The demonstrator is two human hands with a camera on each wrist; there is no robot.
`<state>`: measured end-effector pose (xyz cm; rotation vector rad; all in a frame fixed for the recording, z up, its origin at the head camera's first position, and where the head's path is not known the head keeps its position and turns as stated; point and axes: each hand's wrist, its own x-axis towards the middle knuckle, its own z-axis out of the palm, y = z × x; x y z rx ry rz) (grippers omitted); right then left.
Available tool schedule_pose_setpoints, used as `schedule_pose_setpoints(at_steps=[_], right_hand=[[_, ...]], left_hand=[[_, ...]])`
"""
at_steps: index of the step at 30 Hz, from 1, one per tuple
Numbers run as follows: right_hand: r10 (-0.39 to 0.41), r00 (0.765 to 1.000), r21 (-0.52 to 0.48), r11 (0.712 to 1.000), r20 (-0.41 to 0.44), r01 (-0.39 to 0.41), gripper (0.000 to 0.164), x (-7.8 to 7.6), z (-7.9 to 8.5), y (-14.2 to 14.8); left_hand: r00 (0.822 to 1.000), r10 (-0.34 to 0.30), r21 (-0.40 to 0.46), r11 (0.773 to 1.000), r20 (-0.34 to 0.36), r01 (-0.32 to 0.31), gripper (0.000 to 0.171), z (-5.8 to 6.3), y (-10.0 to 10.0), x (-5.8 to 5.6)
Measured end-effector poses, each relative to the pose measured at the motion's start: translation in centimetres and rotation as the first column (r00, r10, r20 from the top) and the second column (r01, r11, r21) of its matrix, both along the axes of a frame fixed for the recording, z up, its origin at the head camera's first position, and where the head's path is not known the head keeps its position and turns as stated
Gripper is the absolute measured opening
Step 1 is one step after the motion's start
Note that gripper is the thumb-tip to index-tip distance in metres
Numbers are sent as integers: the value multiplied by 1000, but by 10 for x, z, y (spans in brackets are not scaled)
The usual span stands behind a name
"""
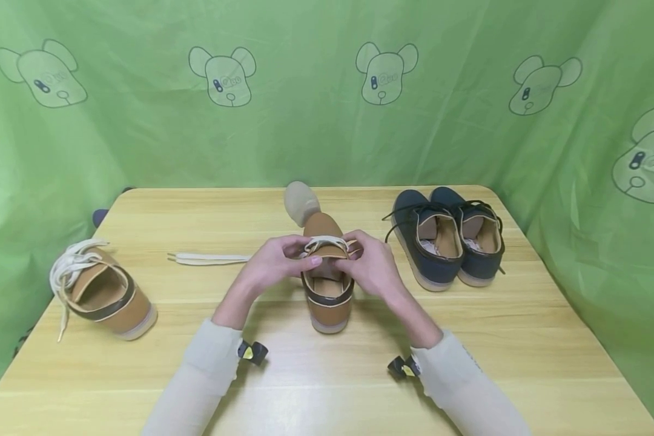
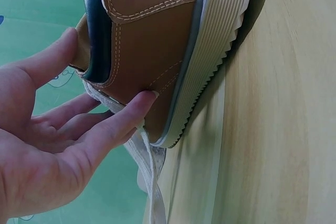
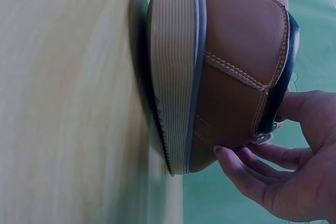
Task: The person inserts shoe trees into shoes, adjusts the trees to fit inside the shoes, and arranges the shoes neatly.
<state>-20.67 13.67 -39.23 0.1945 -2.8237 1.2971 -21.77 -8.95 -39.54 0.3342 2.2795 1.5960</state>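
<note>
Sleeve | tan shoe between left grip and right grip, both pinching its sides | lace contact unclear

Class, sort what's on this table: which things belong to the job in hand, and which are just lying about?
Job in hand:
Centre brown shoe
Its white lace, trailing left

Apparently just lying about:
Other brown shoe, at left
Navy shoes, at right
Grey oval object, purpose unclear
</note>
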Motion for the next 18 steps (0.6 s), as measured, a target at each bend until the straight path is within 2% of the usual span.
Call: schedule_pose_setpoints(at_steps=[12,18], right_hand=[[-29,999,-18,999,-27,28,41,-2,-3,-1],[-41,999,-21,999,-30,41,41,-2,-5,-1]], left_hand=[[1000,3,-21,1000,-7,-4,63,1,0,1],[1000,-16,-5,1000,5,16,61,1,2,1]])
